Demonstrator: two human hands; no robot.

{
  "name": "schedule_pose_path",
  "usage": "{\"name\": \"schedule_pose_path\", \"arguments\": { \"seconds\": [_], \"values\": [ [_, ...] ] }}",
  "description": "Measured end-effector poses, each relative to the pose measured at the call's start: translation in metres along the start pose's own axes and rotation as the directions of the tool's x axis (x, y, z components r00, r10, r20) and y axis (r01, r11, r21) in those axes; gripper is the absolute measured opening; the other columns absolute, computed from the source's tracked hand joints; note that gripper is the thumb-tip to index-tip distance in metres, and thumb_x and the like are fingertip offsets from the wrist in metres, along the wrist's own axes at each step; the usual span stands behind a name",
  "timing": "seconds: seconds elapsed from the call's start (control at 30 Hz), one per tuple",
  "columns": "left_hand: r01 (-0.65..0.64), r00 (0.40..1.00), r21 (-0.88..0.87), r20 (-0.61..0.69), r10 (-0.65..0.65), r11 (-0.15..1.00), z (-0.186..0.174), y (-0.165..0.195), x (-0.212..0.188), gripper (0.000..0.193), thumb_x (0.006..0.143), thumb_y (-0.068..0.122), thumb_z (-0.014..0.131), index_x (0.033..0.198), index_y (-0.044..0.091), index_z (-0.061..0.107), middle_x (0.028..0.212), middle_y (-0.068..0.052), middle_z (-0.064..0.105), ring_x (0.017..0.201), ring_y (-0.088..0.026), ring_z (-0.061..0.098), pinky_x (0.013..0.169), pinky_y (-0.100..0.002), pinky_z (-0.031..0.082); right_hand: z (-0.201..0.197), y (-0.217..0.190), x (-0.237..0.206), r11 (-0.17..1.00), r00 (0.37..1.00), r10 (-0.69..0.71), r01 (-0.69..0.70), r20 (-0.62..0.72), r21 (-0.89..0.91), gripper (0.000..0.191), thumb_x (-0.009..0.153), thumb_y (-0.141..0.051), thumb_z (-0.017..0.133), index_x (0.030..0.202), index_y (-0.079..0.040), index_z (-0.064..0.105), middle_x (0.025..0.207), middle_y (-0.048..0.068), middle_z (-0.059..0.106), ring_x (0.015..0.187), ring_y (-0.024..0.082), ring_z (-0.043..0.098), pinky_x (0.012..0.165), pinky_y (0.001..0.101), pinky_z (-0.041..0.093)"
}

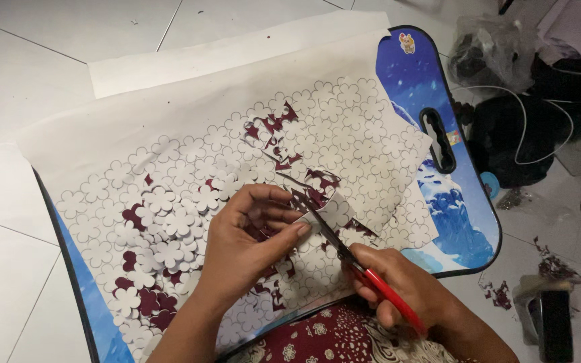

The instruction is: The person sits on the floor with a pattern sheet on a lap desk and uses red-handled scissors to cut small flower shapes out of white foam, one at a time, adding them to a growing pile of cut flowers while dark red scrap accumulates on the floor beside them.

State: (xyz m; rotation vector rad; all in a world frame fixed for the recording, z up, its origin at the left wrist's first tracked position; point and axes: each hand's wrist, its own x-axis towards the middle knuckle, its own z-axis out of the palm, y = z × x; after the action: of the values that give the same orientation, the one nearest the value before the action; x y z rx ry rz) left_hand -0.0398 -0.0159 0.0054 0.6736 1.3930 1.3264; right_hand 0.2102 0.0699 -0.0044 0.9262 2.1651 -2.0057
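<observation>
Scissors | blades half-hidden under flower sheet | right hand (handles covered)

Left hand palm-down, fingers curled, thumb and forefinger pinched together at the tips. Right hand lower right, fist closed, knuckles up. Both forearms enter from bottom edge.

Home floor: white tiles; lap desk; clutter

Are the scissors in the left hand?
No, the right hand grips the red-handled scissors, while the left hand holds the paper piece.
</observation>
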Motion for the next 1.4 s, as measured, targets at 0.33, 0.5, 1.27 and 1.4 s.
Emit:
{"name": "schedule_pose_path", "arguments": {
  "seconds": [0.33,0.5,1.27,1.4],
  "values": [
    [0.035,0.999,0.005,-0.011,-0.034,0.999,-0.004,0.002,0.002,0.037,0.081,0.005,0.080,0.115,0.003,0.065,0.096,-0.011,0.076,0.085,-0.014,0.074,0.069,-0.027,0.066,-0.002,0.008,-0.002,1.000,1.000,0.028,-0.028,-0.004,0.013,0.108,0.047,-0.108,0.040,0.084,-0.009,0.059,0.055,-0.008,0.048,0.048,0.007,0.048,0.045,0.0256,0.038],
    [-0.026,0.999,0.056,-0.029,0.028,0.998,-0.006,-0.004,0.004,0.038,0.082,0.005,0.080,0.116,0.002,0.063,0.095,-0.011,0.077,0.089,-0.013,0.076,0.074,-0.025,0.066,-0.003,0.007,-0.002,0.999,1.000,0.013,-0.014,0.004,0.031,0.104,0.049,-0.106,0.046,0.084,-0.009,0.059,0.058,-0.008,0.048,0.050,0.006,0.048,0.046,0.0253,0.037],
    [-0.078,0.994,-0.231,-0.087,0.060,0.970,0.034,-0.009,-0.019,0.045,0.086,0.002,0.077,0.127,0.001,0.059,0.084,-0.006,0.070,0.073,-0.009,0.069,0.058,-0.018,0.051,0.004,-0.013,0.004,0.983,0.995,-0.100,0.095,-0.025,-0.160,0.131,0.066,-0.107,0.029,0.142,-0.002,0.048,0.087,0.002,0.059,0.077,0.015,0.061,0.067,0.0312,0.050],
    [-0.088,0.991,-0.185,-0.111,0.068,0.979,0.033,-0.009,-0.017,0.046,0.084,0.002,0.080,0.126,0.002,0.060,0.084,-0.004,0.068,0.072,-0.006,0.064,0.059,-0.018,0.051,0.005,-0.012,0.004,0.999,0.999,-0.036,0.036,-0.025,0.009,0.131,0.059,-0.109,0.037,0.133,-0.001,0.051,0.082,0.003,0.055,0.072,0.015,0.054,0.061,0.0313,0.046]
  ]
}}
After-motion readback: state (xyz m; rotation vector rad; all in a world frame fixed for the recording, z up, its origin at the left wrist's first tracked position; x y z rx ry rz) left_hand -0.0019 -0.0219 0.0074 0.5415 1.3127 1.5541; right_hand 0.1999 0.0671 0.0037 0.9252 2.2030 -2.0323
